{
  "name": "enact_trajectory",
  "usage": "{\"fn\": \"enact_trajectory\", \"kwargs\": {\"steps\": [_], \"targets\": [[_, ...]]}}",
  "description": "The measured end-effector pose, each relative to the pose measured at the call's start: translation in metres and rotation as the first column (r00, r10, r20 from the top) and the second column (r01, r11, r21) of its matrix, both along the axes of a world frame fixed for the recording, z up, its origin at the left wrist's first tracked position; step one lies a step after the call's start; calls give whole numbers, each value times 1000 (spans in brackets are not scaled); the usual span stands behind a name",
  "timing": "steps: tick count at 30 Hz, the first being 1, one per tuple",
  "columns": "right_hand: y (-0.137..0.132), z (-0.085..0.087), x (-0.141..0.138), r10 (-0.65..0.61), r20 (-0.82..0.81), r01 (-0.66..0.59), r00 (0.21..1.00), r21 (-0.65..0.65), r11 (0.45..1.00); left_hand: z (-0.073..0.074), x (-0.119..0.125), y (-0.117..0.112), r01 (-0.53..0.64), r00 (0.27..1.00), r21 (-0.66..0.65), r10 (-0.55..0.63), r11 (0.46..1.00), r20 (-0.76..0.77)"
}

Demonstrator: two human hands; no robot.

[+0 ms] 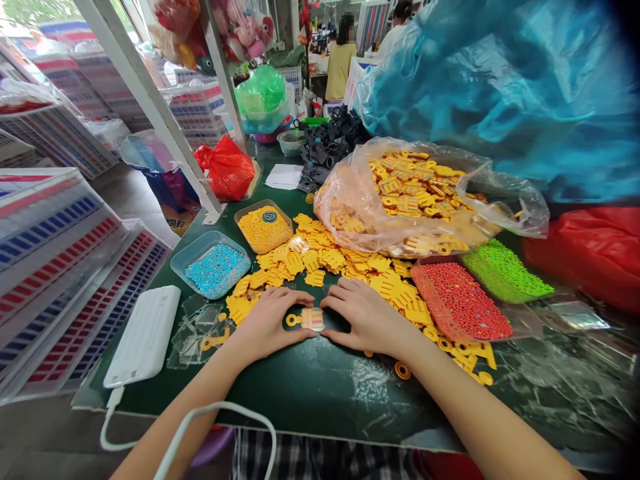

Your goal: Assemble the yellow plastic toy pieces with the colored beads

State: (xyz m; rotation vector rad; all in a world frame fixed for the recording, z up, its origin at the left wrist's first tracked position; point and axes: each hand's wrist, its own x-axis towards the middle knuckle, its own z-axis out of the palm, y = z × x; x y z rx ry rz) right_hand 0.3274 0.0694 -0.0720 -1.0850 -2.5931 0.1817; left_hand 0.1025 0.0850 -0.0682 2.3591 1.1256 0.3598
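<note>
A small yellow plastic piece (pixel 309 319) with coloured rows of beads in it lies on the dark green table (pixel 310 387) between my two hands. My left hand (pixel 270 320) rests palm down at its left side, fingers bent over the piece's ring end and touching it. My right hand (pixel 367 317) lies at its right side, fingertips pressed against the piece's edge. Behind my hands spreads a heap of empty yellow pieces (pixel 340 263). A big clear bag (pixel 415 197) holds several more of them.
Trays of beads stand around: blue (pixel 216 269), yellow (pixel 265 227), red (pixel 463 301), green (pixel 505 268). A white power bank (pixel 145 335) with cable lies at left beside clear plastic lids (pixel 197 327). Stacked finished boards (pixel 55 267) fill the left. A person stands far back.
</note>
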Motion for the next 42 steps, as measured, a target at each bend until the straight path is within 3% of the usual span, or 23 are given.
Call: {"fn": "enact_trajectory", "kwargs": {"steps": [6,13,23,35,38,42], "targets": [[-3,0,-3,-6,-9,6,1000,-34,999,4,-2,-1,40,999,2,-40,999,-7],[-5,-1,-5,-34,12,34,999,-39,999,8,-8,2,-8,999,-44,10,999,32],[-11,-7,-12,-239,-37,232,970,-132,964,6,-5,5,-38,999,-70,39,997,6],[-10,1,-13,-244,-69,216,967,-286,934,4,-6,6,59,998,12,-59,998,8],[-14,4,-17,-241,-156,189,958,-290,938,6,-8,3,41,998,57,-44,998,51],[-18,4,-24,-293,-349,132,890,-417,899,8,-11,-3,46,980,135,-71,990,186]]}}
